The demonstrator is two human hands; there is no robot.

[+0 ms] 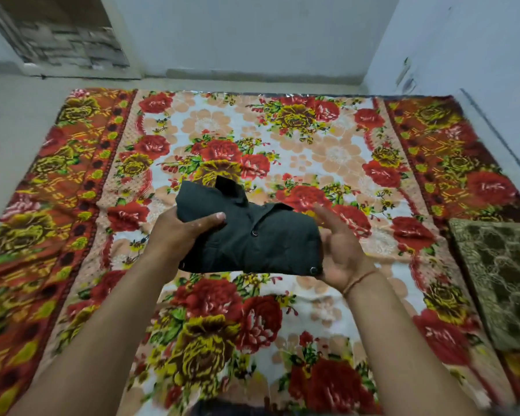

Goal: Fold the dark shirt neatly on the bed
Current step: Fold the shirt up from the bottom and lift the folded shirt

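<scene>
The dark shirt is folded into a compact bundle, collar up and snap buttons showing, held above the middle of the bed. My left hand grips its left end, thumb across the top and fingers underneath. My right hand supports the right end, palm turned toward the bundle with fingers curled round its edge. The bed is covered with a floral sheet of red roses.
A folded olive-patterned cloth lies on the bed's right side. White walls stand behind and to the right of the bed. A doorway opens at the top left, with grey floor left of the bed.
</scene>
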